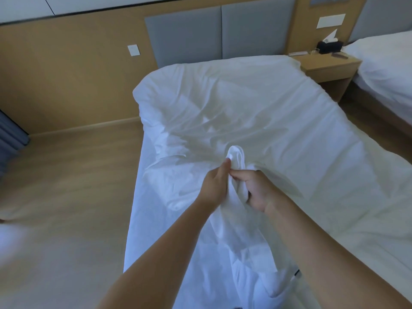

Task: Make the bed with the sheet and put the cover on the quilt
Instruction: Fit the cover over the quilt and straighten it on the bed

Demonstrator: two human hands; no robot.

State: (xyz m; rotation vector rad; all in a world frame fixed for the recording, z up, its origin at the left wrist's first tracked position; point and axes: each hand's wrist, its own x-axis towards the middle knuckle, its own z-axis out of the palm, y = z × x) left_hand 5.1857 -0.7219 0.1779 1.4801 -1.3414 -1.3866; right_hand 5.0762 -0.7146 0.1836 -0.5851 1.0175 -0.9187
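A bed [156,219] runs from the near right up to the grey headboard. White bedding covers it: a rumpled white quilt cover [256,112] lies spread over the top, with a sheet hanging down the left side. Over the middle of the bed both my hands hold a bunched corner of the white fabric [236,155] lifted off the surface. My left hand [215,186] pinches it from the left with the thumb on top. My right hand [256,190] grips the same bunch from the right, fingers curled round it. More fabric hangs down between my forearms.
A grey padded headboard [218,32] stands against the wooden wall. A wooden nightstand [330,65] with a black tissue box [330,46] sits right of the bed, a second white bed [388,63] beyond it. Wooden floor [71,186] lies to the left, a grey curtain [11,134] at the far left.
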